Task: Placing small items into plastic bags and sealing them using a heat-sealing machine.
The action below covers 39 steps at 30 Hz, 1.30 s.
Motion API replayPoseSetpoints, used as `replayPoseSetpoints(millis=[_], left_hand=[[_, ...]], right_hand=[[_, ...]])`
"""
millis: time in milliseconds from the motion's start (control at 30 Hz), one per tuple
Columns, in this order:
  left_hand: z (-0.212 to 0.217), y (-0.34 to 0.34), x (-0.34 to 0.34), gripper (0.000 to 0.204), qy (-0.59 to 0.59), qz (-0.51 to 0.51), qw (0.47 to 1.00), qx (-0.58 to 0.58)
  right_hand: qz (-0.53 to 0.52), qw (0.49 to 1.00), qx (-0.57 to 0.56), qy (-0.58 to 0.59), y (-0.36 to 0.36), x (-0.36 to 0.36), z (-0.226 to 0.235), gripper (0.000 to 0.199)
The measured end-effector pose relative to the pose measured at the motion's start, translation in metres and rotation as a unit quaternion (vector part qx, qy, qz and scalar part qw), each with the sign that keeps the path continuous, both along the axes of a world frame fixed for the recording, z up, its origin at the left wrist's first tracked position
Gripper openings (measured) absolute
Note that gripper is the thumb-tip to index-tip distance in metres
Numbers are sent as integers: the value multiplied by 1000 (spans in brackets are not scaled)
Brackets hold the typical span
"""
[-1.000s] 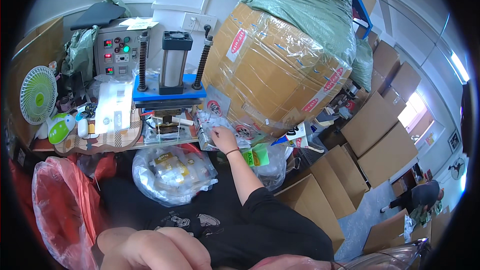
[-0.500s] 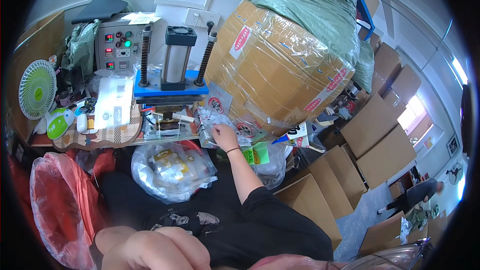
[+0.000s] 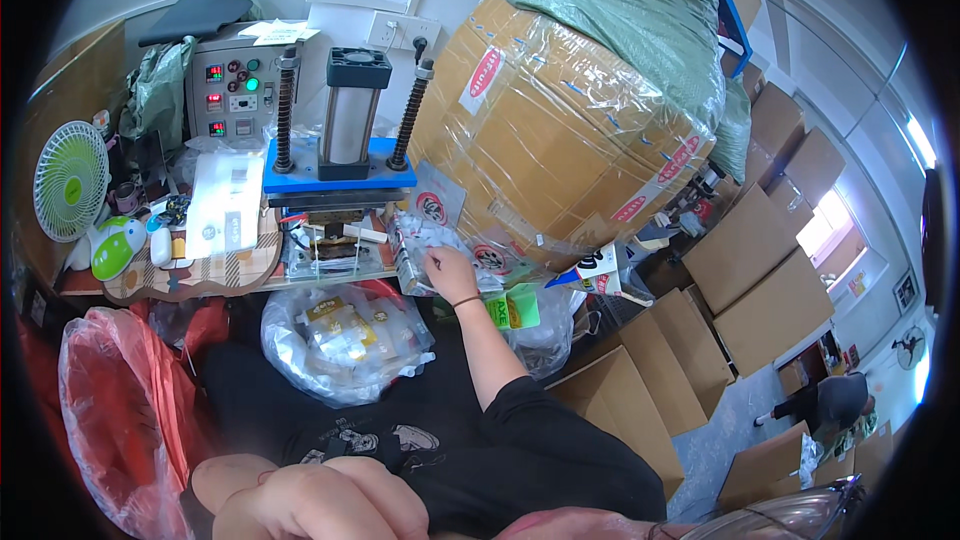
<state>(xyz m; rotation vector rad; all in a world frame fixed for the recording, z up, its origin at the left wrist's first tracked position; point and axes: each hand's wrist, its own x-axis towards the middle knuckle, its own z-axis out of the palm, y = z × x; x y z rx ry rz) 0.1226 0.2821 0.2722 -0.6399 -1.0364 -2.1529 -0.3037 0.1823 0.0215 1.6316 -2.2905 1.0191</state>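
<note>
My right hand (image 3: 447,271) reaches forward to a stack of clear plastic packets (image 3: 415,240) at the right end of the bench, beside a press machine with a blue plate (image 3: 340,165). Its fingers rest closed on the top packets. My left hand (image 3: 305,500) lies low at the bottom edge over my lap, fingers curled with nothing seen in them. A clear bag full of packed packets (image 3: 345,340) sits between my knees and the bench.
A control box with lit buttons (image 3: 228,90), a small green fan (image 3: 70,180) and a white-green mouse-shaped item (image 3: 115,245) stand at the left. A red plastic bag (image 3: 110,410) hangs lower left. A big wrapped carton (image 3: 560,130) and cardboard boxes (image 3: 760,270) crowd the right.
My right hand stays on the packets and shifts only slightly. The left hand has not moved.
</note>
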Motion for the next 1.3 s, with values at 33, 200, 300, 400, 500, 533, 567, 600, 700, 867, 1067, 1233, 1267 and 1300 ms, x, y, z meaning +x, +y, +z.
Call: replayPoseSetpoints(millis=[33, 200, 300, 400, 500, 533, 567, 600, 700, 867, 1067, 1233, 1267, 1300], left_hand=[[-2, 6, -3, 28, 51, 43, 998, 8], [0, 13, -5, 25, 59, 87, 994, 7], [8, 10, -2, 26, 27, 86, 996, -18], [6, 2, -2, 26, 13, 66, 997, -30], [-1, -4, -11, 27, 17, 25, 999, -28], [-2, -1, -13, 28, 54, 44, 998, -10], [-2, 2, -18, 29, 89, 59, 994, 4], [-2, 4, -20, 30, 124, 75, 989, 17], [0, -2, -14, 31, 79, 68, 994, -18], [0, -12, -9, 28, 21, 60, 998, -24], [-20, -37, -18, 20, 96, 157, 982, -30], [-66, -104, -17, 5, 18, 221, 944, -244], [-77, -108, -24, 5, -17, 276, 921, -273], [-74, -109, -29, 3, -42, 288, 895, -339]], right_hand=[[3, 1000, 10, 0, -3, 7, 0, 23], [1, 1000, 5, 6, 0, 3, -2, 22], [2, 1000, 7, 11, -1, 4, -2, 22], [-1, 1000, 7, 13, -1, 3, -2, 23], [-9, 1000, 6, 14, 2, -2, -1, 23], [-4, 1000, 12, 14, 0, 1, 0, 23], [-3, 1000, 13, 11, -1, 2, 1, 23], [-2, 1000, 15, 9, -1, 2, 1, 23], [3, 1000, 6, 11, -3, 6, 1, 23], [9, 1000, -15, 8, 0, 5, -2, 24], [24, 999, -18, 27, -6, 10, -9, 20], [96, 973, -140, 159, 26, 61, -15, 14], [154, 970, -62, 180, 34, 72, -25, 21], [233, 954, 8, 189, 37, 89, -37, 31]])
